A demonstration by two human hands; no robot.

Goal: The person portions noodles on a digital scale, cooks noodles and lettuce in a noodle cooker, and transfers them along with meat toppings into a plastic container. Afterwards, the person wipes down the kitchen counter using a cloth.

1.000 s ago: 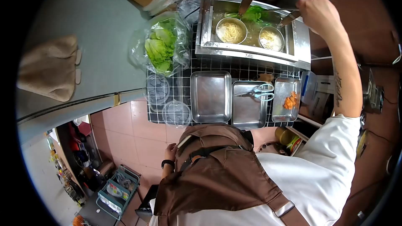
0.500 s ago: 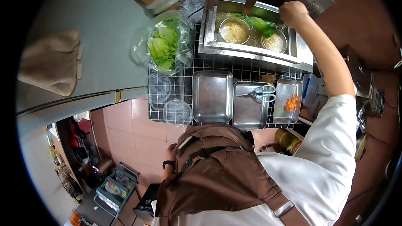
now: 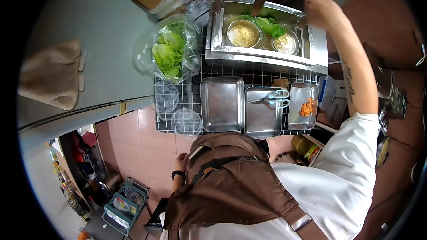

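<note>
R hand [image 3: 321, 13] grips a metal utensil [image 3: 295, 17] (mostly hidden) by noodle cooker [image 3: 267, 60], R end. Cooker's lettuce [image 3: 270, 27] has shifted toward R basket [image 3: 286, 54]: prob. being stirred.

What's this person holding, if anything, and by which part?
The right hand is by the cooker; what it holds, if anything, cannot be made out. Nothing shows in the left hand.

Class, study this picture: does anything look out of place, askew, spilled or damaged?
The scissors lie across the middle metal tray, handles jutting past its right rim, which looks a little untidy. Lettuce leaves overlap the right noodle basket's rim in this view; whether they touch is unclear. I see no spill or damage.
</note>
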